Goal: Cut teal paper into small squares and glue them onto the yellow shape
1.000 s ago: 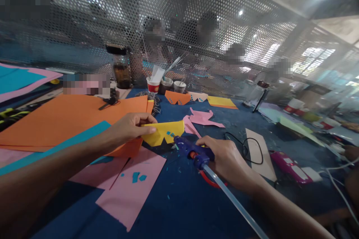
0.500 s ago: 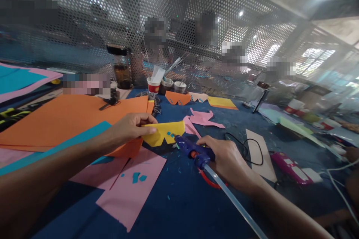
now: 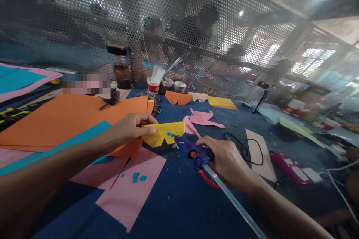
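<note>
Between the thumb and fingers of my left hand (image 3: 141,124) is a yellow paper cutout (image 3: 159,132) with notches along its lower edge and small blue paper pieces on it. My right hand (image 3: 227,157) is wrapped round a blue glue gun (image 3: 195,150), with a long clear glue stick (image 3: 235,201) coming out of its back. The gun's nozzle meets the right part of the yellow cutout; whether it touches I cannot tell. Below, pink paper (image 3: 140,194) carries a few blue scraps (image 3: 136,177). Pink paper offcuts (image 3: 202,117) lie just beyond the cutout.
Large orange sheets (image 3: 70,119) spread at the left. Toward the back stand a jar of dark liquid (image 3: 122,71) and paper cups (image 3: 153,85), beside a notched orange cutout (image 3: 178,98). On the right are a black cable (image 3: 262,157), a beige card (image 3: 256,149) and a magenta power strip (image 3: 291,168).
Both hands, the yellow cutout and the glue gun stay in almost the same place. Behind the perforated screen, blurred people have shifted slightly.
</note>
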